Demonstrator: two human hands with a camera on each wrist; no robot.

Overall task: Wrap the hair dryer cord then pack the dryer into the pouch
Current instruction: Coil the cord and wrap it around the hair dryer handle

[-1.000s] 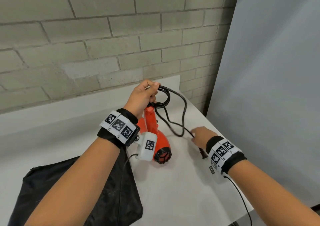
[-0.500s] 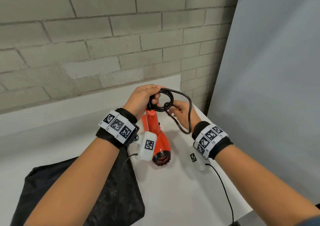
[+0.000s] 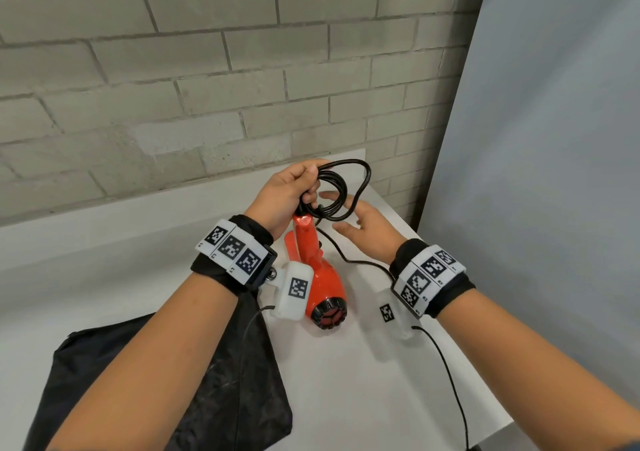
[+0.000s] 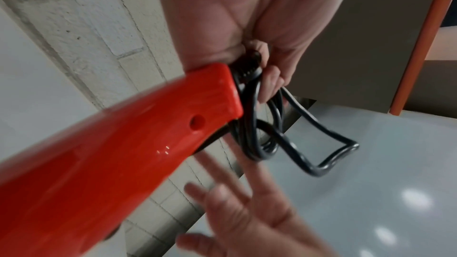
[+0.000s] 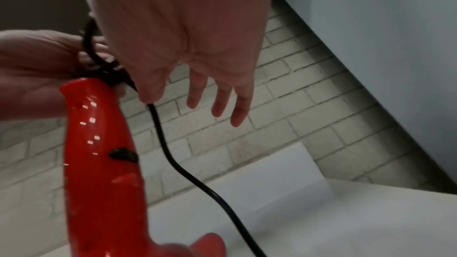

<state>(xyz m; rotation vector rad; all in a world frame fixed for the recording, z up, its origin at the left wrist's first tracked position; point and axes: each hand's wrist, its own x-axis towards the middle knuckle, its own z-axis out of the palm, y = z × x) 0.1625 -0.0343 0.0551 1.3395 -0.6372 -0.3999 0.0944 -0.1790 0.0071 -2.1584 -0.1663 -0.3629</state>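
A red hair dryer (image 3: 322, 281) stands nozzle-down on the white table (image 3: 363, 381), handle up. My left hand (image 3: 291, 191) grips several black cord (image 3: 332, 191) loops at the handle's top end (image 4: 217, 93). In the left wrist view the cord loops (image 4: 267, 134) hang from my curled fingers. My right hand (image 3: 360, 222) hovers just right of the loops with fingers spread and holds nothing; a loose cord stretch (image 5: 173, 159) runs down past its thumb to the table. The black pouch (image 3: 214, 381) lies flat at the lower left, partly under my left arm.
A grey brick wall (image 3: 207, 87) rises behind the table. A pale panel (image 3: 554, 173) stands at the right, close to the table's right edge. A thin black wrist-camera cable (image 3: 446, 374) trails over the table's right edge.
My right hand brought the cord up from the table to the left hand, adding a loop, then let go and now hovers open. The left hand kept its grip.
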